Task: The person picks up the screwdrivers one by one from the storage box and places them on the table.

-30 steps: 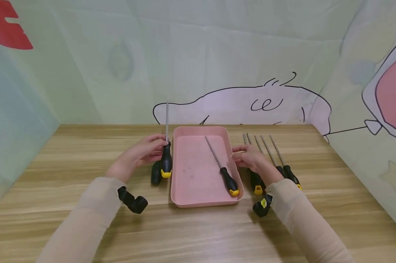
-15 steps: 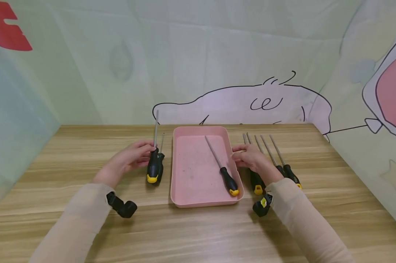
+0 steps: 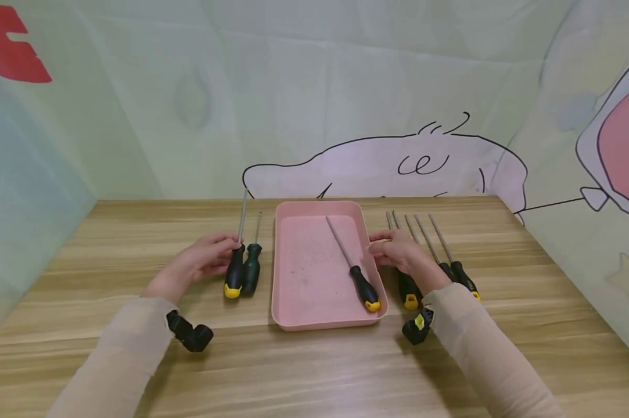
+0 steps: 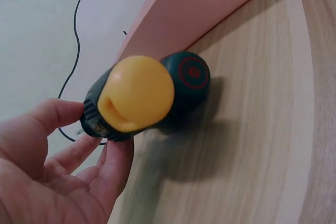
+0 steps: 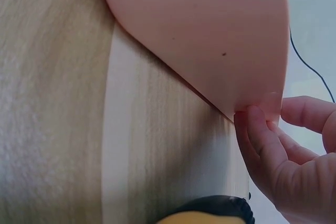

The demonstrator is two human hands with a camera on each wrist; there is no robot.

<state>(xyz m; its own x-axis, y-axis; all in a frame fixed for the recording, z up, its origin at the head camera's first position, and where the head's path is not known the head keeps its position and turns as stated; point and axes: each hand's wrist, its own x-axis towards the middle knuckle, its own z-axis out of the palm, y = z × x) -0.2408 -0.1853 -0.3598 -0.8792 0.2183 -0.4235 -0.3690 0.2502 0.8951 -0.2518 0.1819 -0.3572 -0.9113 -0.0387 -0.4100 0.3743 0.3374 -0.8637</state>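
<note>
In the head view my left hand (image 3: pixel 208 258) pinches a screwdriver (image 3: pixel 234 271) with a black handle and yellow end near the neck. Its steel shaft points away, with the yellow cap (image 4: pixel 139 93) towards the left wrist camera. Close against its right side lies a dark green screwdriver (image 3: pixel 251 269), with red rings on its end (image 4: pixel 194 72). My right hand (image 3: pixel 400 252) holds the right side of a pink tray (image 3: pixel 306 323), fingertips on the outer wall and thumb at the rim. A black and yellow screwdriver (image 3: pixel 364 288) lies slanted inside the tray.
Right of the tray several screwdrivers lie side by side, among them one (image 3: pixel 464 280) at the far right and another (image 3: pixel 409 290) partly beneath my right wrist. A printed cloth (image 3: pixel 314 87) stands behind the wooden table (image 3: pixel 314 371).
My left hand has moved left and down with the yellow-ended screwdriver, from beside the tray to the left of the green one, which now shows fully. My right hand and the tray stay put.
</note>
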